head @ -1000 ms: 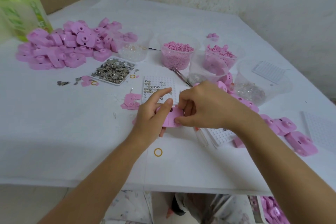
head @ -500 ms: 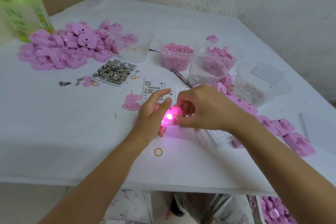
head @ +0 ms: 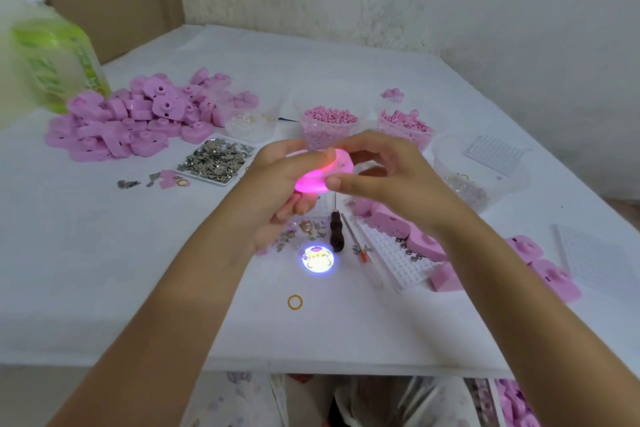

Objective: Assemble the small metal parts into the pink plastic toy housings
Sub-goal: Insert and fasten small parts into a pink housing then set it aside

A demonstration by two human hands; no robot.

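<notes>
Left hand and right hand fingers are gripping the glowing housing; the upper-centre cup is holding pink pellets.

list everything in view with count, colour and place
lit housing: one, glowing pink, held above the table centre
housing pile: many, pink, far left
loose housings: several, pink, right side
metal parts tray: one, silver parts, beside the pile
cups: two, clear with pink bits, far centre
grid trays: several, white, right side
screwdriver: one, dark handle, below the hands
projected picture: one, bright white circle, beside the screwdriver
ring: one, yellow, near edge
bottle: one, green, far left corner
table: one, white, under everything
left hand: one, grips the lit housing
right hand: one, pinches the lit housing
</notes>
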